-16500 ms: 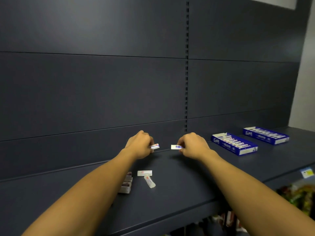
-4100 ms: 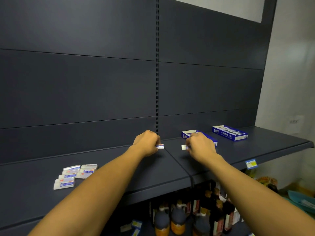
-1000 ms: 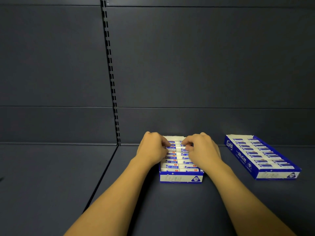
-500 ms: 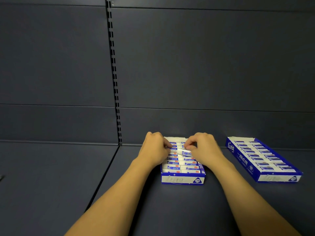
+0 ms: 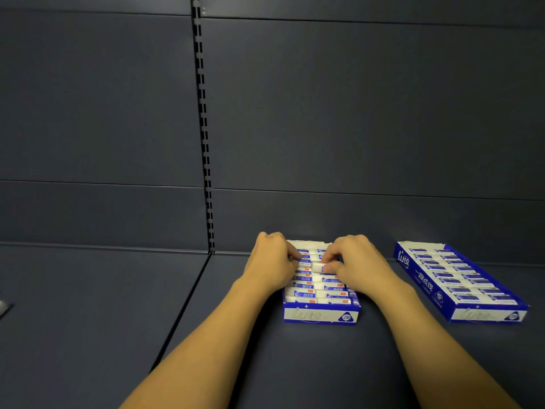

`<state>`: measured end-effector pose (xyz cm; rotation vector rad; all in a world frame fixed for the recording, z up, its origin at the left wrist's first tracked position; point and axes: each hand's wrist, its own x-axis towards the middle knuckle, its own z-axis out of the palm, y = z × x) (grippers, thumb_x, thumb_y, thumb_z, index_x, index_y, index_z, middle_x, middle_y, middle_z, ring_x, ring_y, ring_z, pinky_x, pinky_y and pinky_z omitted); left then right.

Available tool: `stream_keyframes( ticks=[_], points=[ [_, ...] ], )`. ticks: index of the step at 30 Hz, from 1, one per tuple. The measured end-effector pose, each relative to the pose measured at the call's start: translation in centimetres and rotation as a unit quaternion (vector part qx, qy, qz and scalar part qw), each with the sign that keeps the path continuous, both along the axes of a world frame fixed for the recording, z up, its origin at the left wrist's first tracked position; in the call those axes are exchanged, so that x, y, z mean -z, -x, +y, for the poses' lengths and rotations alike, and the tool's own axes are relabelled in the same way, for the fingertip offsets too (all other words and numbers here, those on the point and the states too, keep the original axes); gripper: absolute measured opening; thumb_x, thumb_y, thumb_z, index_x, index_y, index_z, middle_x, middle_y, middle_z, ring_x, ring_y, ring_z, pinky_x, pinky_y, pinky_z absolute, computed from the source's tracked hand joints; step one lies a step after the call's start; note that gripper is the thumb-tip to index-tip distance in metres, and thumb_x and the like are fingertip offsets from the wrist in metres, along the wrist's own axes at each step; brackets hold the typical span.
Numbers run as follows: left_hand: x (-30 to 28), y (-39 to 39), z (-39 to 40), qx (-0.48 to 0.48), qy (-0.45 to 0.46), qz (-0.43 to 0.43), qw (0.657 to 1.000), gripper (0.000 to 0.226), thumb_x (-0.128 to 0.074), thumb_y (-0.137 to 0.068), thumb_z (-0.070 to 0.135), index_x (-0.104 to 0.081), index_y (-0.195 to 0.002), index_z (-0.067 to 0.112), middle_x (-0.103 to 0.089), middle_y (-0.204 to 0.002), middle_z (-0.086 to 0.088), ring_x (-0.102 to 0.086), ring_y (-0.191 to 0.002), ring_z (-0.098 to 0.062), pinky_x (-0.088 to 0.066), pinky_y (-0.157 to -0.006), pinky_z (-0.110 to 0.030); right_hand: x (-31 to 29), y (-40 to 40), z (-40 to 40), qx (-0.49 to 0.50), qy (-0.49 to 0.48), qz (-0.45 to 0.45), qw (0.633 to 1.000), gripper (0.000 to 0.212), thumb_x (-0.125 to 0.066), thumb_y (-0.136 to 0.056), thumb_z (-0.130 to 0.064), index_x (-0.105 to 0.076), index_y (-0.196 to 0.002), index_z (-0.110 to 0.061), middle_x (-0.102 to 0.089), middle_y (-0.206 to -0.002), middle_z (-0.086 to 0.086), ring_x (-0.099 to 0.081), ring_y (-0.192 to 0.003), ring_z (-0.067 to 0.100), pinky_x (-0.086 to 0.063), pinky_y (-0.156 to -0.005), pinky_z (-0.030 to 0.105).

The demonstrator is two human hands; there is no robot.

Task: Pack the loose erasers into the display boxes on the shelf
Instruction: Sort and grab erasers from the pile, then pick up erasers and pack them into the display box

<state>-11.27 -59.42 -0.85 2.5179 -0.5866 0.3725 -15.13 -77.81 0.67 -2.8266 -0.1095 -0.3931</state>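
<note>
A blue and white display box (image 5: 321, 315) stands on the dark shelf straight ahead, holding two columns of white erasers with blue sleeves. My left hand (image 5: 272, 262) lies over the box's left column with its fingers curled down among the erasers; what it holds is hidden. My right hand (image 5: 355, 262) hovers over the right column and pinches a white eraser (image 5: 317, 267) between thumb and fingers, level with the middle rows. The rows under both hands are hidden.
A second blue display box (image 5: 460, 280), filled with erasers, lies angled at the right on the shelf (image 5: 88, 305). A slotted upright (image 5: 205, 128) runs down the dark back panel. A pale object (image 5: 3, 307) shows at the far left edge.
Both hands carried an eraser each from the left part of the shelf to the box. Over the last second they stayed over it, the right hand's eraser sinking toward the rows.
</note>
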Motion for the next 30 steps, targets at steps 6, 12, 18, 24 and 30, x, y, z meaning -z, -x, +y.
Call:
stream_keyframes(
  ticks=[6, 12, 18, 24, 30],
  points=[
    [0.1, -0.1, 0.0, -0.001, -0.002, -0.003, 1.0, 0.025, -0.065, -0.097, 0.022, -0.076, -0.12, 0.021, -0.061, -0.126, 0.001, -0.045, -0.119, -0.018, -0.045, -0.095, -0.031, 0.2, 0.0, 0.0, 0.0, 0.028, -0.053, 0.998, 0.023, -0.071, -0.091, -0.034, -0.075, -0.11, -0.023, -0.064, -0.113, -0.007, -0.054, -0.101, 0.008, -0.049, -0.086, 0.024],
    [0.3, -0.3, 0.0, 0.004, -0.001, -0.012, 1.0, 0.024, -0.066, -0.096, 0.022, -0.077, -0.118, 0.021, -0.063, -0.123, 0.001, -0.046, -0.118, -0.02, -0.045, -0.097, -0.031, 0.8, -0.2, 0.3, -0.004, 0.035, -0.059, 0.998, 0.015, -0.072, -0.091, -0.028, -0.077, -0.103, -0.02, -0.065, -0.112, -0.007, -0.056, -0.101, 0.008, -0.05, -0.085, 0.022],
    [0.4, -0.5, 0.2, 0.006, 0.001, -0.018, 1.0, 0.024, -0.066, -0.096, 0.023, -0.076, -0.118, 0.022, -0.063, -0.123, 0.002, -0.045, -0.118, -0.02, -0.046, -0.095, -0.031, 0.8, -0.1, 0.0, -0.005, 0.023, -0.035, 0.999, 0.018, -0.074, -0.088, -0.022, -0.077, -0.106, -0.022, -0.066, -0.116, -0.008, -0.06, -0.102, 0.01, -0.055, -0.087, 0.027],
    [0.5, -0.7, 0.1, 0.005, 0.005, -0.018, 1.0, 0.029, -0.068, -0.096, 0.024, -0.073, -0.124, 0.024, -0.064, -0.122, 0.002, -0.046, -0.118, -0.018, -0.046, -0.093, -0.031, 0.9, -0.4, -0.5, -0.011, -0.025, -0.028, 0.999, 0.021, -0.076, -0.087, -0.021, -0.074, -0.107, -0.026, -0.067, -0.116, -0.008, -0.061, -0.1, 0.008, -0.055, -0.081, 0.022],
    [-0.5, -0.9, 0.9, 0.007, 0.107, 0.014, 0.994, 0.022, -0.07, -0.094, 0.02, -0.075, -0.115, 0.021, -0.058, -0.105, 0.005, -0.056, -0.101, -0.01, -0.047, -0.084, -0.023, -0.1, 0.4, -1.8, 0.016, -0.217, -0.109, 0.97, 0.016, -0.07, -0.093, -0.015, -0.074, -0.107, -0.019, -0.067, -0.099, -0.009, -0.057, -0.085, -0.001, -0.039, -0.065, 0.006]
  ],
)
